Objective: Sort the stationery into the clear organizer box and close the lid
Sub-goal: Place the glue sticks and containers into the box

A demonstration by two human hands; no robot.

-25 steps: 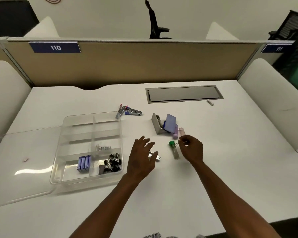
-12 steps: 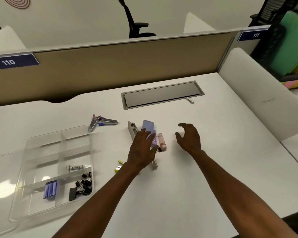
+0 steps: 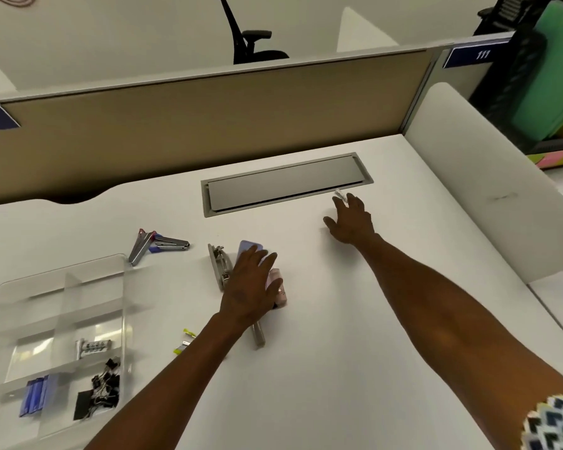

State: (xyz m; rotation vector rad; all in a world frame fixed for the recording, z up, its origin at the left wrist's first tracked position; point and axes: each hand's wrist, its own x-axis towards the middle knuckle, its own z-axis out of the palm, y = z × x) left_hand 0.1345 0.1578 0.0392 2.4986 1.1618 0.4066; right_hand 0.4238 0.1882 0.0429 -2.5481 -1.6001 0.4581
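Left hand: the left hand [image 3: 252, 289] lies spread over a cluster mid-bench, fingers fairly straight, resting on a pink tube [image 3: 278, 292] and a lilac block [image 3: 248, 249]; I can't tell whether it grips either.
Right hand: the right hand [image 3: 350, 219] reaches far out, fingers apart, tips at a small white piece [image 3: 339, 193] beside the grey hatch [image 3: 286, 183]; nothing is held that I can see.
Risk, right: the piece lies just at the hatch's edge, so a clumsy poke could nudge it into the gap.
Risk, left: a flat sweep could roll the tube away or knock the metal punch [image 3: 220, 267] just beside it.
Risk, split attention: both hands work well apart, so one may fumble unseen.
Box: the clear box [image 3: 62, 287] sits at the bench's left, lid off, well away from both hands.
Box contents: black clips [image 3: 103, 386] in the near right cell, blue packs [image 3: 33, 396] in the near left, a staple strip [image 3: 93, 345] in the cell behind the clips; the far cells look bare.
Loose items: a stapler [image 3: 158, 244] just beyond the box, yellow bits [image 3: 184, 341] near the left wrist.
Lid: not in sight.
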